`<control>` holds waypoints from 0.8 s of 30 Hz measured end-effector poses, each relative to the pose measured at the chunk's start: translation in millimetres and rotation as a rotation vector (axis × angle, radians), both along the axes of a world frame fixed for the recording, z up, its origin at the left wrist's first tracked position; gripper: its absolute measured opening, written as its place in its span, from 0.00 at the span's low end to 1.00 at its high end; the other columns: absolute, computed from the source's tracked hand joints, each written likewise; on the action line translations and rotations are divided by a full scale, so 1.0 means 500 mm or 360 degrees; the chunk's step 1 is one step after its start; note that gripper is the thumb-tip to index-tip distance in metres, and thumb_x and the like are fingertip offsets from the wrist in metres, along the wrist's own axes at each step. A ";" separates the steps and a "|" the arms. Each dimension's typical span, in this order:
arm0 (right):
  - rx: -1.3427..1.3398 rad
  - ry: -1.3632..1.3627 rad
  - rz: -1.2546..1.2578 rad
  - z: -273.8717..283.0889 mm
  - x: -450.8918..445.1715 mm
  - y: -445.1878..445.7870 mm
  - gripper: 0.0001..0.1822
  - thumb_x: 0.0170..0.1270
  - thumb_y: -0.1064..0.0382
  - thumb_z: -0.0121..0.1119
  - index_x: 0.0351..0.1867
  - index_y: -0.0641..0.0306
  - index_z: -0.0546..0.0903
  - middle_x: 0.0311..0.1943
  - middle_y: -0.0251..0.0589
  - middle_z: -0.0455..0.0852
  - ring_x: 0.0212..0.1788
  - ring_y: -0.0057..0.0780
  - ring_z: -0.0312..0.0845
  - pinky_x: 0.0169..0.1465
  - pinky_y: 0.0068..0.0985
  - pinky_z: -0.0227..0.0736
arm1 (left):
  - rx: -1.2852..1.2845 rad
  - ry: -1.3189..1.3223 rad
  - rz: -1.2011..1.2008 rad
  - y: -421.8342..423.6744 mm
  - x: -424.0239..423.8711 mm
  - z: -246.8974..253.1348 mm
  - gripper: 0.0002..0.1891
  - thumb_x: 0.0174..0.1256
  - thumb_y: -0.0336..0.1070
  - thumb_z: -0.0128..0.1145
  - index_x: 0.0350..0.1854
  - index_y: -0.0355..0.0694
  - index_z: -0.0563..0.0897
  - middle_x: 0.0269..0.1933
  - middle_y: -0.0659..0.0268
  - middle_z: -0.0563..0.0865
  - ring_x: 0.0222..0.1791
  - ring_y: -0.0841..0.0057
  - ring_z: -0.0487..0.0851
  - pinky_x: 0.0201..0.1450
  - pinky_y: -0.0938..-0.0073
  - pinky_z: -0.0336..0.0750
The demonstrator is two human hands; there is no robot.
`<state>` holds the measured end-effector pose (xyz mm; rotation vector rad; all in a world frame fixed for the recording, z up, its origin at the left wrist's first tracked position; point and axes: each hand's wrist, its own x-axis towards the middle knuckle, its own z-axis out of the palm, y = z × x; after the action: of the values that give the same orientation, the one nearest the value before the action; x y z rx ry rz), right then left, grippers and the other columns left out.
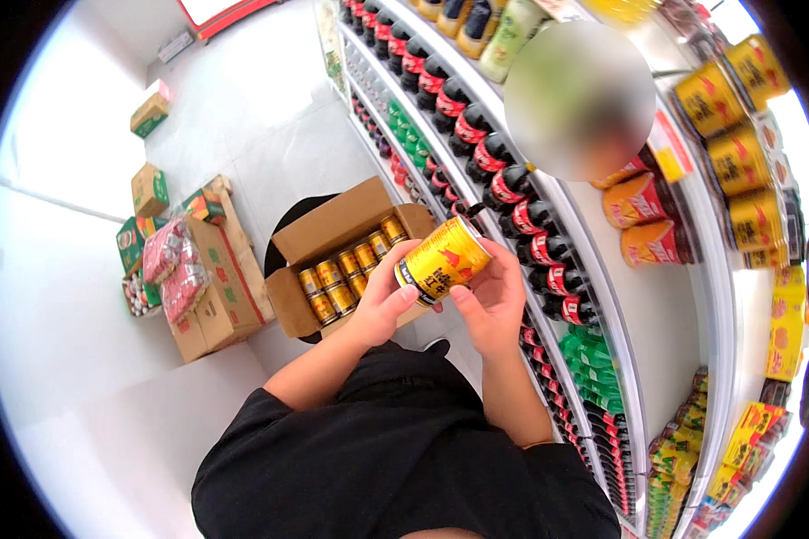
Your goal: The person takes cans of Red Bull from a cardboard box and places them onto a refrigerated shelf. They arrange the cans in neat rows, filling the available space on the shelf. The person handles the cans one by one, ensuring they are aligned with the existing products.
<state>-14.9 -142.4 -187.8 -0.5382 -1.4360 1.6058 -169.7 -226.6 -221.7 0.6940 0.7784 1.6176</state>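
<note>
Between both hands I hold a gold Red Bull can (443, 259), tilted, with its printed side facing up. My left hand (385, 296) grips its lower left end, thumb on the dark band. On the other end, my right hand (491, 300) cups the can with its thumb near the front. Just beneath and to the left, an opened cardboard box (330, 219) contains several gold cans (340, 296) standing in rows. The box rests on something black and round, mostly hidden under it. My hands cover the box's right part.
Right of me runs a shelf unit (637, 350) with cola bottles (489, 151), green bottles (590, 370), orange containers (637, 202) and more gold cans (741, 162). On the left, a large carton (222, 296) carries pink-red bags (175, 269). Smaller boxes (150, 188) stand by the wall.
</note>
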 end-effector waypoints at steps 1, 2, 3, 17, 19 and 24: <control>-0.0028 0.0025 -0.0013 0.010 0.013 -0.004 0.35 0.65 0.74 0.70 0.72 0.67 0.68 0.60 0.46 0.79 0.57 0.33 0.81 0.56 0.34 0.82 | 0.0033 -0.0016 -0.0035 0.007 0.009 0.004 0.41 0.70 0.54 0.64 0.76 0.34 0.63 0.61 0.55 0.81 0.53 0.65 0.86 0.48 0.61 0.85; -0.0028 0.0066 -0.0032 0.009 0.025 -0.007 0.37 0.64 0.74 0.71 0.72 0.66 0.67 0.60 0.47 0.78 0.57 0.34 0.81 0.53 0.35 0.83 | 0.0058 0.0021 -0.0080 0.010 0.021 0.007 0.41 0.71 0.58 0.61 0.75 0.35 0.62 0.60 0.55 0.82 0.50 0.64 0.87 0.46 0.61 0.85; -0.0093 0.0105 -0.0016 0.016 0.040 -0.010 0.37 0.63 0.74 0.71 0.72 0.66 0.66 0.61 0.47 0.78 0.57 0.34 0.81 0.51 0.33 0.84 | 0.0086 -0.0042 -0.0141 0.014 0.036 0.012 0.41 0.71 0.57 0.61 0.76 0.35 0.62 0.60 0.54 0.82 0.49 0.64 0.87 0.46 0.61 0.85; 0.0458 -0.0163 -0.0462 0.174 0.290 0.009 0.44 0.45 0.74 0.84 0.67 0.66 0.72 0.60 0.43 0.80 0.64 0.34 0.78 0.69 0.36 0.74 | 0.0485 0.0320 -0.0519 0.065 0.221 0.084 0.44 0.78 0.57 0.57 0.82 0.37 0.51 0.65 0.54 0.77 0.54 0.68 0.83 0.55 0.65 0.80; 0.0489 -0.0050 -0.0775 0.247 0.331 0.013 0.45 0.44 0.71 0.86 0.66 0.65 0.73 0.61 0.44 0.79 0.64 0.36 0.79 0.67 0.37 0.77 | 0.0562 0.0293 -0.0647 0.073 0.227 0.069 0.37 0.80 0.51 0.56 0.80 0.37 0.56 0.60 0.54 0.79 0.50 0.70 0.84 0.56 0.66 0.79; 0.1192 0.0155 -0.1339 0.411 0.421 0.077 0.46 0.49 0.71 0.85 0.70 0.67 0.71 0.63 0.46 0.78 0.63 0.40 0.81 0.59 0.35 0.87 | 0.0479 0.0366 -0.0646 0.074 0.255 0.075 0.25 0.82 0.43 0.53 0.72 0.35 0.69 0.53 0.55 0.84 0.46 0.70 0.86 0.53 0.66 0.80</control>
<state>195.7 -104.1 17.9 -0.4979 -1.3442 0.3829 -42.3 -189.7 -184.1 1.1889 0.5141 1.3050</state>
